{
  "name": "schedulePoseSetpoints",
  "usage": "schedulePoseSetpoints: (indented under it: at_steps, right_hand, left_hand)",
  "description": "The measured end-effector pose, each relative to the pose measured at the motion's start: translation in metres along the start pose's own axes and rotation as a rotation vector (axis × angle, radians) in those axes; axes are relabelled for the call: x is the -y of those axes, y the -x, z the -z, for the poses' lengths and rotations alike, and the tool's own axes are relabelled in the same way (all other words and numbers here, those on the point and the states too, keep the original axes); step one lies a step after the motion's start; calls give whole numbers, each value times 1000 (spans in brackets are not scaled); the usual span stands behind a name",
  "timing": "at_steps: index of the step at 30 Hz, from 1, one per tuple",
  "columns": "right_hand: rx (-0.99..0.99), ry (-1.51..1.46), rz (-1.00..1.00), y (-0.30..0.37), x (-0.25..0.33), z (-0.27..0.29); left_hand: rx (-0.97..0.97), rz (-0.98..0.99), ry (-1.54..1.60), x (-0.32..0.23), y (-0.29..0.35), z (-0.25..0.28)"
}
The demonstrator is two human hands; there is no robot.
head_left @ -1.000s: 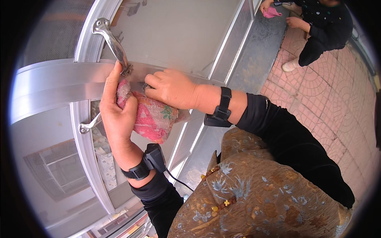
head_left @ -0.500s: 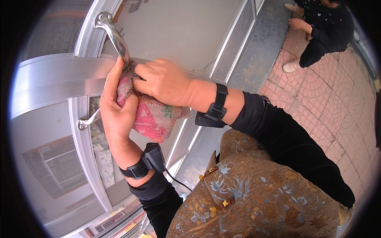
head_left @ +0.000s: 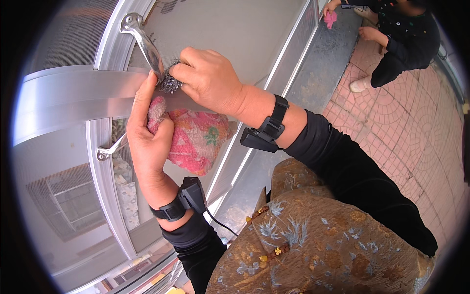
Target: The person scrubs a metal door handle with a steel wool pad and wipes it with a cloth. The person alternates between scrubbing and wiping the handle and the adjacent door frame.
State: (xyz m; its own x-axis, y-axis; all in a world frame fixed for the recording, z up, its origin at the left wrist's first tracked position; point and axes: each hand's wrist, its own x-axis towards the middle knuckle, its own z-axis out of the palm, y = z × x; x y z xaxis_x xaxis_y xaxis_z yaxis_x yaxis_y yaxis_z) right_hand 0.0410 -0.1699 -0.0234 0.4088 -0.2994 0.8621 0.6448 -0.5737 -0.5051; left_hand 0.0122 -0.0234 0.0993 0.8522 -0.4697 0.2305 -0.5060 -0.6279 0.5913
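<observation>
My left hand grips a pink towelling cloth with a green leaf pattern, pinched between thumb and palm. Its index finger reaches up to the lower end of a shiny metal door handle. Between the fingertips of my right hand is a steel wool scourer, pressed beside that same lower end. The handle sits on a silver metal door frame. Most of the cloth hangs loose below my right hand. My left fingers behind the cloth are partly hidden.
A second metal handle is lower left, on the neighbouring door. At the upper right a person in dark clothes sits low, one hand holding a pink cloth over a grey sill. Pink patterned paving lies beyond.
My right hand has shifted slightly up and right, bringing the scourer into plain sight. The left hand stays nearly in place. The other person's hand with a pink cloth has come into view.
</observation>
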Motion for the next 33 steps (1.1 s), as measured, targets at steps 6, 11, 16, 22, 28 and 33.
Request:
schedulePoseSetpoints:
  at_steps: [6,11,16,22,28,33]
  right_hand:
    - [152,91,218,12,-15,4]
    - [360,139,204,17,-18,19]
    - [223,27,267,12,-1,9]
    - [415,104,177,43,-19,21]
    - [519,-47,2,44,-18,41]
    - [246,-515,-423,-3,-32,55]
  left_hand:
    - [-13,-3,47,5,-5,-2]
    - [-35,6,48,4,-2,-1]
    - [-54,-4,114,3,12,1]
    - [-115,18,15,1,10,-3]
    - [-134,53,22,1,12,-4]
    - [-142,36,7,1,11,-5]
